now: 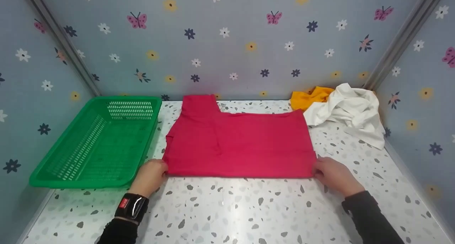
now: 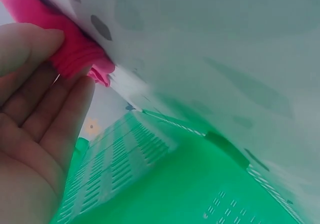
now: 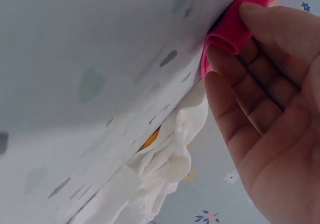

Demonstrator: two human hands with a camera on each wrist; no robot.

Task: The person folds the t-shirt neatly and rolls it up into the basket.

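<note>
A red T-shirt lies folded lengthwise on the speckled table, its sleeve pointing toward the back wall at the left. My left hand pinches the near left corner; in the left wrist view the thumb is on top of the cloth and the fingers are beneath. At the near right corner, my right hand grips the folded edge. The right wrist view shows that rolled edge between thumb and fingers. The layers inside the fold are hidden.
A green plastic basket stands at the left, close to my left hand. Crumpled white cloth and a yellow-orange cloth lie at the back right. Patterned walls enclose the speckled table at the back and sides.
</note>
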